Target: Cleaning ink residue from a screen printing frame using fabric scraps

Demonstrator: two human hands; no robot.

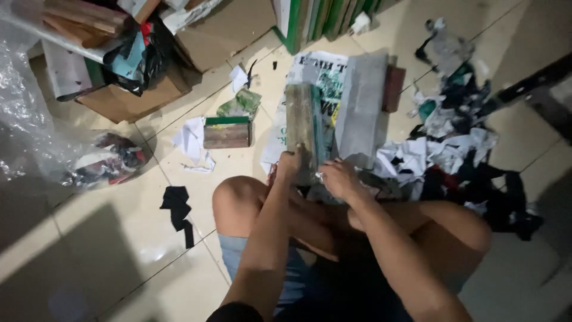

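Left hand (290,162) wraps around the end of a wooden block (302,128). Right hand (338,177) pinches a paper scrap (319,176) beside it.

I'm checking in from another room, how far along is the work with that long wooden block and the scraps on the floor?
Done, apparently: a heap of torn paper and cloth scraps lies on the tiled floor. In hand: the left hand grips the near end of the long wooden block, and the right hand picks at its edge. Left: a smaller block lies apart, untouched; whether it needs work is unclear.
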